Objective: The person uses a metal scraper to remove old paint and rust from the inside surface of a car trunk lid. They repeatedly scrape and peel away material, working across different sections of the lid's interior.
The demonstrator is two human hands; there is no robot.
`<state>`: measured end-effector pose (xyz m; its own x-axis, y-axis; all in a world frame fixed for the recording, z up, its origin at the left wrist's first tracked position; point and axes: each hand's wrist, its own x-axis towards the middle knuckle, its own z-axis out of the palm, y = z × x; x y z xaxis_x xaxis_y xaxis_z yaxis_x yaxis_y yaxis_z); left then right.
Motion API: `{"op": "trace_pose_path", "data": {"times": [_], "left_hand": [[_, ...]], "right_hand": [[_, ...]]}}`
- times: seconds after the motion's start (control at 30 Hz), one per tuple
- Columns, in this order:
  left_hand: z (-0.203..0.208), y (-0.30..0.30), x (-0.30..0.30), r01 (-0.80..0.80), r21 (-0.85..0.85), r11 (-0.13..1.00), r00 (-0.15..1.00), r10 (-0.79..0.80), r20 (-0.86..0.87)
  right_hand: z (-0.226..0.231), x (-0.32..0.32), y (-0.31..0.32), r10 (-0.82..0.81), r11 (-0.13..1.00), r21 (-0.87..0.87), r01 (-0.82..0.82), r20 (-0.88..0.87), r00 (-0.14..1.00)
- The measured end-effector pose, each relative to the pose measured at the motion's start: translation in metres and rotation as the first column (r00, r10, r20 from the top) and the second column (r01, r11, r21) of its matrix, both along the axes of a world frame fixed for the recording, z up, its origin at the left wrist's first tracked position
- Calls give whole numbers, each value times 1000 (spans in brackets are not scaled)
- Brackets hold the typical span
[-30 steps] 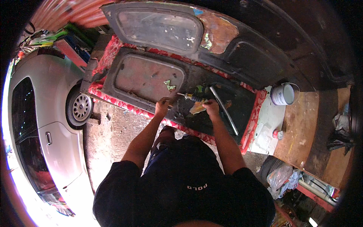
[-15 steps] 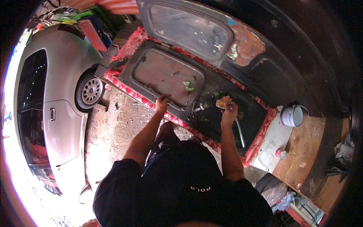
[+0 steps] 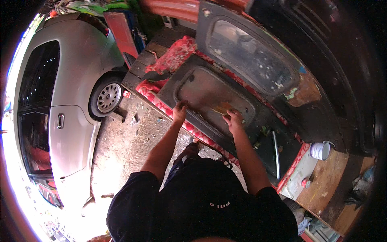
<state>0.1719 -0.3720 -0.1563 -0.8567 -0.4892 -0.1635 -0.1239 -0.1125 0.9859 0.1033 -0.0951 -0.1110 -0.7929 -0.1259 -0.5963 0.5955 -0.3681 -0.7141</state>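
Right hand [image 3: 234, 120]: I see it narrowed, thumb and fingers pinched on a brown pad [image 3: 221, 109]; blur keeps me from telling whether that is cloth or paper.
Pad: within the outline of the recess [image 3: 203, 86], toward its right and front part; from above I cannot tell how firmly it meets the surface.
Left hand [image 3: 180, 112]: at the front edge of the recess, to the left of the other hand and well apart from it; its fingers are bent, and I cannot tell whether they grip anything.
Panel [image 3: 169, 86]: dark, lying flat under both hands, with the rounded recess in its left half.
Cloth [image 3: 173, 56]: red and patterned with white, showing along the panel's edges and bunched at the far left corner.
Tube [image 3: 275, 153]: shiny metal, lying on the panel's right half.
Scraps [image 3: 265, 131]: greenish, between the right hand and the tube.
Second panel [image 3: 250, 54]: raised behind the first, with a cloudy rounded section and a brown patch near its right end.
Tins [image 3: 320, 151]: a white one with a wire handle and a small red-and-white one, both to the right beyond the cloth.
Car [image 3: 72, 72]: silver, on my left, across a littered floor [image 3: 133, 141].
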Motion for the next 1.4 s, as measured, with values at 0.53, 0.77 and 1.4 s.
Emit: {"op": "trace_pose_path", "data": {"times": [0.53,0.77,1.4], "left_hand": [[-7,-79,-26,70,-134,989,995,-78,-55],[-14,4,-42,365,-163,917,931,-362,47],[23,126,-108,625,-780,-31,660,-513,549]], "right_hand": [[22,-8,-32,-16,967,252,37,-86,996],[-29,86,107,-199,712,662,235,-131,971],[1,20,44,771,-175,984,-15,147,620]]}}
